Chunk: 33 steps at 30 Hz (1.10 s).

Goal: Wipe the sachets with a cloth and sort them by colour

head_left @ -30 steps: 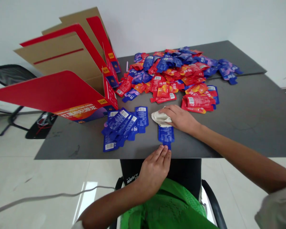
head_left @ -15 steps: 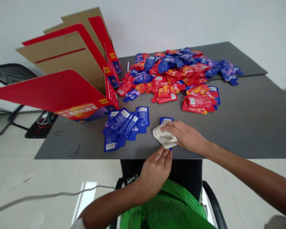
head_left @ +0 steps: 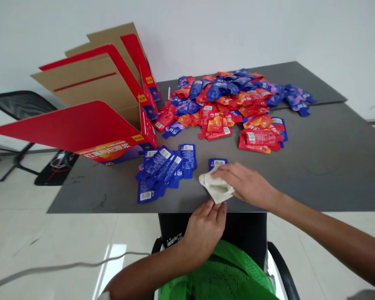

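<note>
One flat blue pouch (head_left: 218, 162) lies on the grey table close to its front edge, its top end with a white barcode label showing. A folded white cloth (head_left: 217, 187) covers the middle of the pouch. My right hand (head_left: 242, 181) grips the cloth from the right, fingers closed over it. My left hand (head_left: 208, 223) reaches over the table edge, its fingertips held together against the lower end of the pouch; the cloth and fingers hide that end. Left of my hands is a loose pile of blue pouches (head_left: 162, 166), mostly label side up.
Red open cardboard boxes (head_left: 65, 129) stand in a row on the left, flaps raised. A large heap of red and blue pouches (head_left: 225, 98) spreads across the back. A stack of red pouches (head_left: 259, 139) sits nearer. The grey table (head_left: 318, 166) ends just before my lap.
The cloth has shifted slightly toward the table edge in my right hand. My left hand stays at the pouch's lower end. The whole view sits a little lower.
</note>
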{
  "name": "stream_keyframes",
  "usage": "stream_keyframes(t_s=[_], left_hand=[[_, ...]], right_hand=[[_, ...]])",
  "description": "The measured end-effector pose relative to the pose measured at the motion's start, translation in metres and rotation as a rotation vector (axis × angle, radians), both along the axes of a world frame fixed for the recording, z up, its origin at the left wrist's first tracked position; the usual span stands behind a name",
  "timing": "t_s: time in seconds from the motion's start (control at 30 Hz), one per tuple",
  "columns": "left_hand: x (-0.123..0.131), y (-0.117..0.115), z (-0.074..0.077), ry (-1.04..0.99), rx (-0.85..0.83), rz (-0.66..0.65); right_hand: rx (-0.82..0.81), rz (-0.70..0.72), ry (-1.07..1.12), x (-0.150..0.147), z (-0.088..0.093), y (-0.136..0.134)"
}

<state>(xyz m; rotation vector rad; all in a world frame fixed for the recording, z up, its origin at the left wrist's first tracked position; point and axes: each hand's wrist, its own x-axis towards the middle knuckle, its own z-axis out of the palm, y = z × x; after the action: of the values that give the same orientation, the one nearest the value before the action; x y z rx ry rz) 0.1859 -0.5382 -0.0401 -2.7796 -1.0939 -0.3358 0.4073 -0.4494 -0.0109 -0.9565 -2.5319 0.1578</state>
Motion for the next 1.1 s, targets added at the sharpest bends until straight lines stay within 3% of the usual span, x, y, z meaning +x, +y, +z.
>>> stream_keyframes(t_s=[0.1,0.2,0.3,0.4,0.57,0.63,0.77,0.9,1.1], left_hand=[[0.000,0.000,0.000,-0.029,0.009,-0.003],[-0.001,-0.001,-0.004,-0.026,0.038,-0.021],[-0.001,-0.001,-0.007,-0.004,0.044,-0.026],[0.002,0.005,-0.001,-0.076,0.017,-0.020],[0.014,0.029,0.025,-0.216,-0.132,0.041],[0.020,0.037,0.028,-0.248,-0.123,0.085],[0.027,0.038,0.014,-0.184,-0.087,0.141],[0.021,0.034,0.001,-0.088,-0.080,0.101],[0.007,0.045,0.010,-0.018,-0.115,0.023]], right_hand=[[-0.057,0.055,-0.016,-0.005,-0.015,-0.003],[-0.044,-0.021,-0.015,-0.008,-0.024,0.033],[0.036,-0.110,-0.052,-0.007,-0.020,0.075],[0.126,-0.210,-0.036,0.000,-0.005,0.094],[0.224,-0.335,0.299,0.015,0.018,0.080],[0.233,-0.361,0.378,0.020,0.020,0.077],[0.216,-0.362,0.435,0.027,0.014,0.081],[0.185,-0.388,0.505,0.028,0.008,0.083],[0.149,-0.425,0.574,0.026,0.007,0.079]])
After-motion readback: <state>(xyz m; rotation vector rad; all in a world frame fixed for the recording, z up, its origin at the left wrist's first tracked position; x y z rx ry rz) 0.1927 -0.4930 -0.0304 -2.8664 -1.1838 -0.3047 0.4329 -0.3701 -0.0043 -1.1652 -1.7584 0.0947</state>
